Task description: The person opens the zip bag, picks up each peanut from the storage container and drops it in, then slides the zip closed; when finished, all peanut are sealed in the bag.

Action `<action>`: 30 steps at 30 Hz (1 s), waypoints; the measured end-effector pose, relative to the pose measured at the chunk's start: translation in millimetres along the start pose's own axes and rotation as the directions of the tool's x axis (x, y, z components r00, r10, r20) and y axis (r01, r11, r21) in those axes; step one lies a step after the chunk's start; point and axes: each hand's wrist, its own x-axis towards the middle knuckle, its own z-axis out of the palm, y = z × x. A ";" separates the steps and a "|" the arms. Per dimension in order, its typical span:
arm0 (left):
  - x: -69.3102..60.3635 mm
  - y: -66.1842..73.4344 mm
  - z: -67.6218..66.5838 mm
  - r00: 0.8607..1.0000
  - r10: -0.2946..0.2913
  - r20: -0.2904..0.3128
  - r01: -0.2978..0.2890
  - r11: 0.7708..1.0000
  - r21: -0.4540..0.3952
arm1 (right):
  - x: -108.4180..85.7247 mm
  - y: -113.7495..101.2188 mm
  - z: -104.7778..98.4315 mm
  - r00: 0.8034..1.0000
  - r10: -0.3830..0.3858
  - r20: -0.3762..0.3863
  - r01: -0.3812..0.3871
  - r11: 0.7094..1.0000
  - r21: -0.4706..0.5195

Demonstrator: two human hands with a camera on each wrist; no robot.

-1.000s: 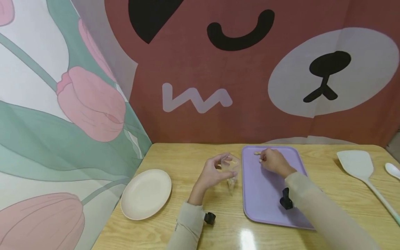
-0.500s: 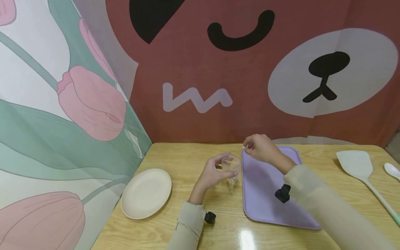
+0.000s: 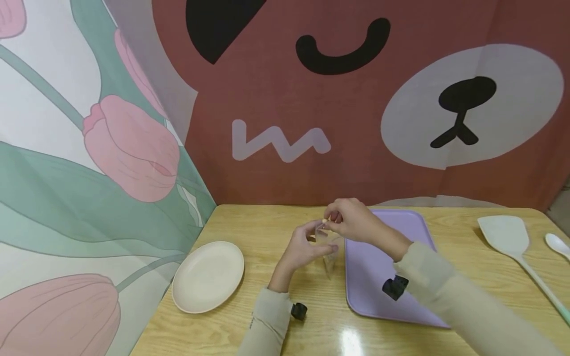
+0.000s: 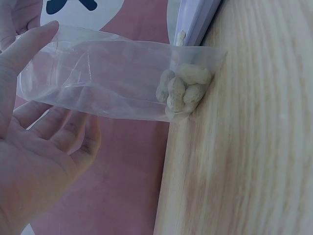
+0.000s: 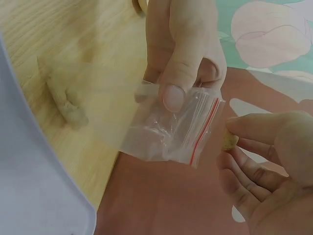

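Observation:
My left hand (image 3: pixel 303 248) holds a clear zip-lock bag (image 4: pixel 124 81) by its mouth, thumb on one side and fingers on the other. The bag hangs upright over the table, with several unshelled peanuts (image 4: pixel 183 88) gathered at its bottom. In the right wrist view, a red line marks the bag's zip edge. My right hand (image 3: pixel 356 221) is right at the bag's mouth and pinches one peanut (image 5: pixel 230 141) between thumb and fingertips. In the right wrist view, that peanut is just outside the bag's mouth. The fingers of my right hand partly cover it.
A purple tray (image 3: pixel 383 287) lies under my right forearm, just right of the bag. To the left sits a round cream plate (image 3: pixel 208 277). A white spatula (image 3: pixel 507 235) and a white spoon (image 3: pixel 557 244) lie at the right. Patterned cloth hangs behind the wooden table (image 3: pixel 267 222).
My right hand has picked up a peanut from the tray's far end and carried it left to the bag's mouth. The left hand and bag have stayed in place.

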 end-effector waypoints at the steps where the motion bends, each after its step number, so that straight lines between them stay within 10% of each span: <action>1: -0.2 0.3 0.1 1.000 -0.004 -0.001 0.004 1.000 0.003 | -0.2 -0.1 0.7 1.000 0.001 -0.001 -0.001 1.000 0.003; 18: 0.3 -0.8 -0.1 1.000 -0.006 0.017 0.006 1.000 0.000 | -0.9 4.4 5.9 1.000 -0.006 -0.010 0.006 1.000 -0.010; 30: 11.4 -40.2 3.2 0.999 -0.002 -0.035 0.003 1.000 0.029 | 4.5 62.6 -17.6 0.986 0.128 -0.102 -0.133 0.990 -0.045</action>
